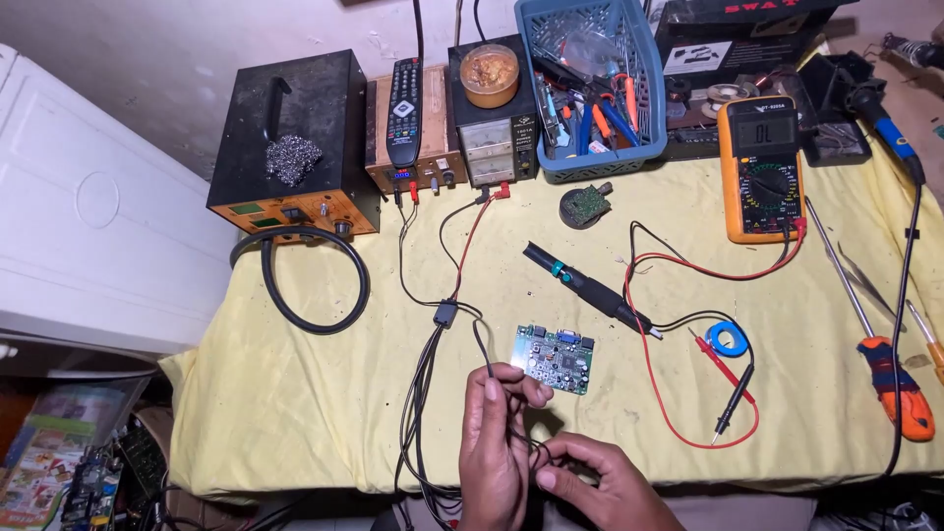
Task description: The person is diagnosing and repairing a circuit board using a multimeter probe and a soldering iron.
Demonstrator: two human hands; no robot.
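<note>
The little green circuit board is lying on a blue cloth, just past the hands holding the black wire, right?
Not quite. The head view shows the cloth is yellow, not blue. The green circuit board does lie just past the left hand and right hand holding the black wire.

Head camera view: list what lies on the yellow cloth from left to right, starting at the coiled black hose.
Coiled black hose → black cable junction → green circuit board → black soldering handle → blue tape roll → orange multimeter → orange-handled screwdriver.
</note>
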